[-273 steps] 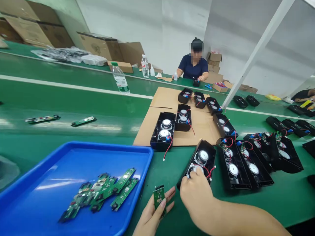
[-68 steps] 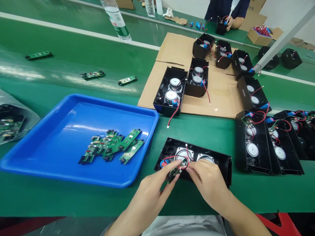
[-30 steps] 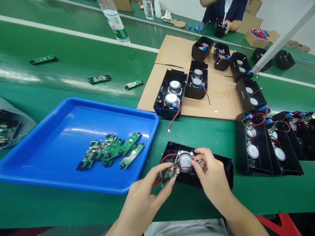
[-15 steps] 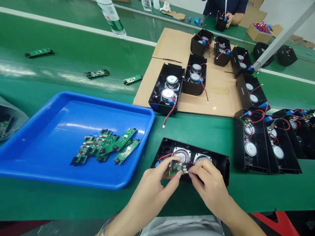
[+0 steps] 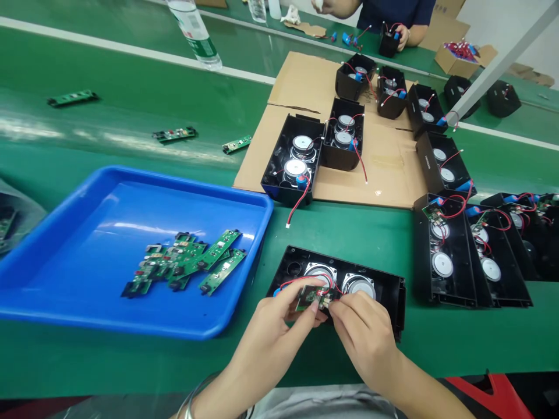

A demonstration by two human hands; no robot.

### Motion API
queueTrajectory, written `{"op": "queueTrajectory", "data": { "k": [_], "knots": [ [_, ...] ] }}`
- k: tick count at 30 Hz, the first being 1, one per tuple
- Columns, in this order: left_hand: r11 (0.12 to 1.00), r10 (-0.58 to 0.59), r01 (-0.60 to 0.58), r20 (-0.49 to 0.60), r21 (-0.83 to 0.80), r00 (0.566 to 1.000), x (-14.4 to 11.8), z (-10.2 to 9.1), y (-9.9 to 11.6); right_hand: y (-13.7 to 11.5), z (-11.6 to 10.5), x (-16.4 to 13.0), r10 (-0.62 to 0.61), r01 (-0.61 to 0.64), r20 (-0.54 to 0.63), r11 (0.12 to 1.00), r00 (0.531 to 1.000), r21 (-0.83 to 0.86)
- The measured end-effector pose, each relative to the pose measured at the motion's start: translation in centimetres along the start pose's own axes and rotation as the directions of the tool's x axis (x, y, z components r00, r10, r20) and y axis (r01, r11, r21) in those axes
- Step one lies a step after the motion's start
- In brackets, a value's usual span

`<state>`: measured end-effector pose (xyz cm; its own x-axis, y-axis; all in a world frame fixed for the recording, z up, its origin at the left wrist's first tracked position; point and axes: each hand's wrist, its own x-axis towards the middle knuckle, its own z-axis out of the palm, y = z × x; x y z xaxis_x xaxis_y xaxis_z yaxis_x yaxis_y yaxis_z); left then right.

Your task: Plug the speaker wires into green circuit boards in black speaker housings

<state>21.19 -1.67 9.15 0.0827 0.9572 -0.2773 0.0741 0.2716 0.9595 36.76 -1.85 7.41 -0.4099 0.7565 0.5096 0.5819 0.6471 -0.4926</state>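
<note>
At the left of the green worktop (image 5: pixel 109 110), a blue tray (image 5: pixel 87 233) holds a loose pile of green circuit boards (image 5: pixel 183 262). Just right of the tray, the left hand (image 5: pixel 271 331) pinches a small circuit board (image 5: pixel 311 298) above the open black speaker housing (image 5: pixel 388 288). The right hand (image 5: pixel 362 334) closes its fingertips on the red wire connector (image 5: pixel 327 298) at the board's edge. Step in hand, by judgement: plugging the speaker lead into the board. The next move calls for aligning the plug squarely before pressing. Further right, wired housings (image 5: pixel 441 262) stand in a row. Print on the water bottle (image 5: pixel 194 32) is too small to read.
</note>
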Motion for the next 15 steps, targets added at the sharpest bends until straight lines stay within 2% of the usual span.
{"op": "queueTrajectory", "data": {
  "k": [4,7,10,12,15],
  "knots": [
    [0.990,-0.007,0.006,-0.009,-0.139,1.000,0.0,0.0,-0.9,-0.1,0.4,-0.1,-0.015,0.013,-0.051,0.999,0.999,-0.046],
    [0.998,-0.011,0.010,-0.019,-0.056,1.000,-0.2,0.1,-0.8,0.1,0.0,0.0,0.018,-0.018,-0.001,0.999,1.000,-0.046],
    [0.998,-0.009,0.013,-0.054,0.061,0.998,-0.5,0.2,-0.3,0.7,-1.8,0.2,0.058,-0.060,0.105,0.998,0.993,0.018],
    [0.994,-0.024,0.034,-0.102,0.099,0.995,-0.7,0.1,0.1,1.5,-3.2,0.3,0.075,-0.064,0.217,0.996,0.973,-0.055],
    [0.986,-0.049,0.069,-0.125,0.155,0.991,-0.9,-0.4,0.1,2.5,-4.5,0.2,0.158,-0.038,0.451,0.964,0.879,-0.264]
  ]
}}
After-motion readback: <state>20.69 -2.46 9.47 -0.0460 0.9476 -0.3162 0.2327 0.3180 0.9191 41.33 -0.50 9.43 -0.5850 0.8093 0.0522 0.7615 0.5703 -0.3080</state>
